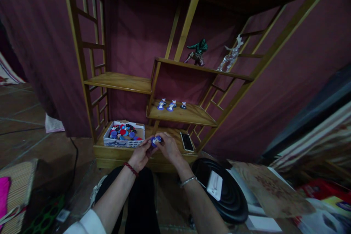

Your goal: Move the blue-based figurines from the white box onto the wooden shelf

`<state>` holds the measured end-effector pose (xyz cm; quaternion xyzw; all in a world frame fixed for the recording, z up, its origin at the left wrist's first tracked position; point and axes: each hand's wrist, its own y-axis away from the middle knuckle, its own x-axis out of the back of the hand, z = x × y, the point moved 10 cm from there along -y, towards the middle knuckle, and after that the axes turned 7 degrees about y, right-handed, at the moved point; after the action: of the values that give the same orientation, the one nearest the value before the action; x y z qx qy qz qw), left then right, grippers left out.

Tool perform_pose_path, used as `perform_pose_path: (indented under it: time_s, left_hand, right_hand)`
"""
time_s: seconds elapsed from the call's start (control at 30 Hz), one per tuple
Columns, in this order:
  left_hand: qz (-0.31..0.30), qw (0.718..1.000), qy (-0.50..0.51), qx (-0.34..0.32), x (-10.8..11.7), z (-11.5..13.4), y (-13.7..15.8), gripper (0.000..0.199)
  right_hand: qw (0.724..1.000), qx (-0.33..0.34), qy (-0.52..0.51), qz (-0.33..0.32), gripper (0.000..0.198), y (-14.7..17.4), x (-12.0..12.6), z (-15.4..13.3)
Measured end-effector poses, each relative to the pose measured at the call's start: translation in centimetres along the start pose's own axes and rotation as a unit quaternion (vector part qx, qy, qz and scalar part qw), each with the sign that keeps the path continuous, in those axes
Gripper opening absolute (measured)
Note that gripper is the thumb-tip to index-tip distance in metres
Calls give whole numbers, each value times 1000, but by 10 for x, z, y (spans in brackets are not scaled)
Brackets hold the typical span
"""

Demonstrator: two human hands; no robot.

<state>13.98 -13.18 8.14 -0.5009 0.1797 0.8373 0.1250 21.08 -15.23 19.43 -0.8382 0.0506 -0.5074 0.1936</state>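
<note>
Between my two hands is a small purple-and-white figurine (156, 140) on a round base. The fingers of my left hand (142, 155) close on its left side, while those of my right hand (169, 147) pinch it from the right. Behind and to the left of my hands, a white cardboard box (123, 144) holds many loose figurines (123, 131) with red, blue, purple and black parts. On the small middle shelf (192, 114) several similar figurines (170, 106) stand upright, purple ones in front and dark-based ones behind.
A phone (187, 142) lies on the bottom shelf, right of my hands. Higher up stand a green-hooded figure (197, 52) and a clear deer statue (231, 54). A round black stool (223, 193) with a white object (214, 185) on it sits at my right.
</note>
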Motion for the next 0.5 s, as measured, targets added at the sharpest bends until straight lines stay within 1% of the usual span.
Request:
perform_pose_path:
  time_s: [0.3, 0.37, 0.5]
  left_hand:
    - [10, 1000, -10, 9, -22, -11, -21, 17]
    - [12, 1000, -8, 12, -27, -13, -25, 17]
    - [14, 1000, -5, 12, -35, -14, -35, 16]
  right_hand:
    - [998, -57, 29, 25, 18, -11, 18, 33]
    - [997, -62, 21, 32, 19, -13, 20, 39]
    - [996, -65, -18, 59, 28, -17, 26, 50]
